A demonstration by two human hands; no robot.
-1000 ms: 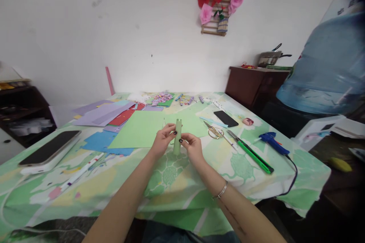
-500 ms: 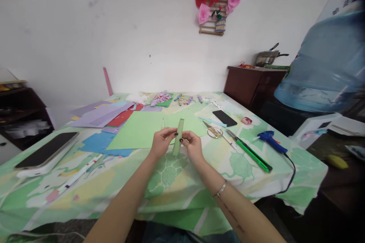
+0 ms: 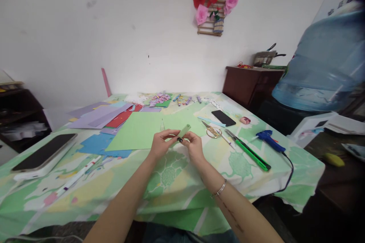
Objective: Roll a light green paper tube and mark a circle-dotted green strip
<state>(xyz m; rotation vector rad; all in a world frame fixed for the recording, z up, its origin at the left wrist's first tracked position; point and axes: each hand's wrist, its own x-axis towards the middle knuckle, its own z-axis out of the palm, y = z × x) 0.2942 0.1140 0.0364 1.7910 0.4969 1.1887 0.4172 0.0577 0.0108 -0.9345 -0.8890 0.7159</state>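
Between my two hands is a rolled strip of light green paper (image 3: 184, 130), tilted with its far end up and to the right. My left hand (image 3: 162, 142) pinches it from the left with thumb and fingers. On the other side my right hand (image 3: 194, 145) grips it too, and the thumbs meet at its near end. The fingers cover much of the lower part of the roll. Behind the hands a large light green sheet (image 3: 137, 131) lies flat on the table.
Right of my hands lie gold-handled scissors (image 3: 212, 131), a green utility knife (image 3: 251, 153), a blue glue gun (image 3: 269, 140) and a black phone (image 3: 224, 117). To the left are coloured papers (image 3: 99, 115), a white pen (image 3: 78, 174) and another phone (image 3: 45, 152) on a white box.
The green paper roll has turned from nearly upright to a lower slant, its far end leaning right. Both thumbs have come together at its near end.
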